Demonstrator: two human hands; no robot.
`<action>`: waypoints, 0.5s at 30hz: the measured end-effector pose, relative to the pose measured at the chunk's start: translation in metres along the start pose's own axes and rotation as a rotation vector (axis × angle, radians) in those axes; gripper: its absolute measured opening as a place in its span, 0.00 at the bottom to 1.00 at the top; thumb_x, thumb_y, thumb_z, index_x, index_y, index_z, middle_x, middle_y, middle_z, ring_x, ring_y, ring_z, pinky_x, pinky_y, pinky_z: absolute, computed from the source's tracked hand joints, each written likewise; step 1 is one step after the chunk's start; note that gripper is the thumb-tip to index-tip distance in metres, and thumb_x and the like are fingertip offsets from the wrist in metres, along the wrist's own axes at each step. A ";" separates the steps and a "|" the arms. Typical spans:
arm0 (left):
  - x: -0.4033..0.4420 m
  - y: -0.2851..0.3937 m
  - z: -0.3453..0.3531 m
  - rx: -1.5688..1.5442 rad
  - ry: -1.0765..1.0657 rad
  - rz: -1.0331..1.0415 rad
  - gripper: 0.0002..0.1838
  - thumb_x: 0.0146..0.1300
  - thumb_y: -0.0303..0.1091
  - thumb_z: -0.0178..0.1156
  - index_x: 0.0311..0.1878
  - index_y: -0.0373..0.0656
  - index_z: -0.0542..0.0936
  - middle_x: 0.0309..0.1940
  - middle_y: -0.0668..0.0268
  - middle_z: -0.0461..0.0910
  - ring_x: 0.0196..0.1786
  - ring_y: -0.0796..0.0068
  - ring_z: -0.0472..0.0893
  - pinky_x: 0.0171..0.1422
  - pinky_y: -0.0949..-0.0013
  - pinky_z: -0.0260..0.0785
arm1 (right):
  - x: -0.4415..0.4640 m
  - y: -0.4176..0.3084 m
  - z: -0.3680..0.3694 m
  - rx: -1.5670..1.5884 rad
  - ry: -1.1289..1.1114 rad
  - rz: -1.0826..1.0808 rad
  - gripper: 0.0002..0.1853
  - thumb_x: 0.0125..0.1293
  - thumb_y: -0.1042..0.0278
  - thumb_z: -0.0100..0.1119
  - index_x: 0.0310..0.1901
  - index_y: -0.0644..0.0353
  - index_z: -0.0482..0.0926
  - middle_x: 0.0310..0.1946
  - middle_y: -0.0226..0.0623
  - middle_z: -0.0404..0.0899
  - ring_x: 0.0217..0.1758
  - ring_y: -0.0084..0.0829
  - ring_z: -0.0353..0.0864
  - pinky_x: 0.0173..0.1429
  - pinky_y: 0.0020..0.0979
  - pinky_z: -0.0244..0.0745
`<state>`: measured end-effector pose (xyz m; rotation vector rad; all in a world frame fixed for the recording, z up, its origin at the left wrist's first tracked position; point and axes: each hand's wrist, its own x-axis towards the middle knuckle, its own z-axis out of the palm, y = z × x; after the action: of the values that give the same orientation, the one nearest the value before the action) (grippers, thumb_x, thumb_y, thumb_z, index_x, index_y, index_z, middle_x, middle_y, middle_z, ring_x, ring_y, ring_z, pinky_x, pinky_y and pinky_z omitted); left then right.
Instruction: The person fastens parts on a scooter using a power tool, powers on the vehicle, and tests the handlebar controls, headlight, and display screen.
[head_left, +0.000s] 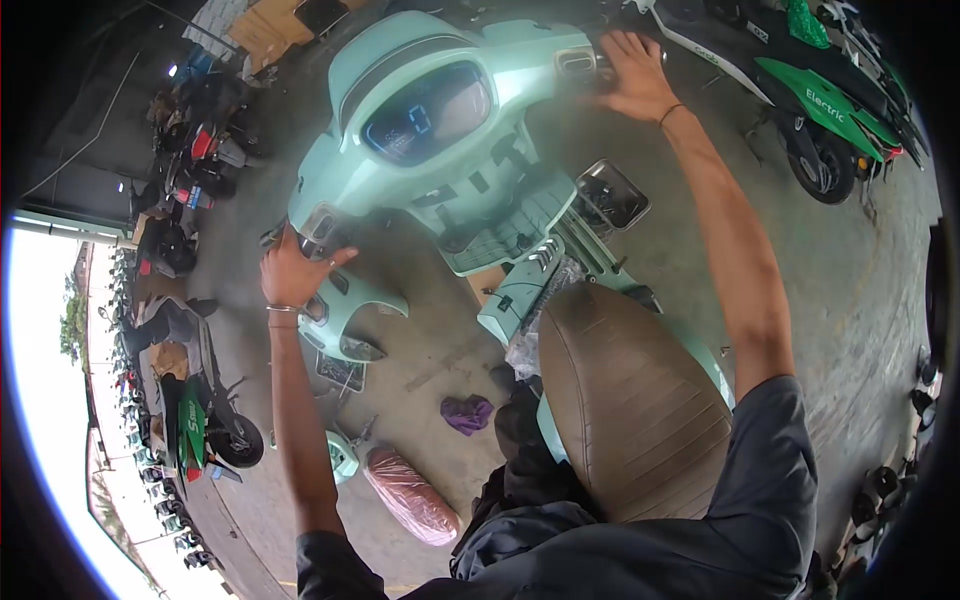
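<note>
A mint-green scooter stands in front of me, its dash display lit. My left hand is round the left handlebar grip, thumb sticking out toward the middle. On the right handlebar end lies my right hand, its fingers curving over the grip and its thumb pointing inward; most of that grip is hidden. Below the handlebar is the inner front panel with dark slots. A loose green cover piece leans near the footboard. The brown seat is beneath me.
Left on the floor are a mint-green body panel, a purple cloth and a pink-wrapped bundle. A metal tray sits right of the scooter. Parked motorbikes stand left, and a green-and-white one at upper right.
</note>
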<state>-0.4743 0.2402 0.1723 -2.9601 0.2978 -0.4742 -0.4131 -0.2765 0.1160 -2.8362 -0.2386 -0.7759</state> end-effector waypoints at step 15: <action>0.001 0.003 -0.002 -0.112 0.010 0.026 0.46 0.36 0.65 0.78 0.51 0.37 0.77 0.36 0.50 0.85 0.40 0.45 0.84 0.44 0.49 0.77 | -0.004 0.009 0.000 0.095 0.011 -0.043 0.44 0.47 0.48 0.72 0.63 0.63 0.67 0.59 0.44 0.68 0.68 0.45 0.62 0.76 0.50 0.45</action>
<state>-0.4743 0.2366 0.1738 -3.0590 0.3762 -0.4843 -0.4151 -0.2858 0.1125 -2.7454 -0.3268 -0.7677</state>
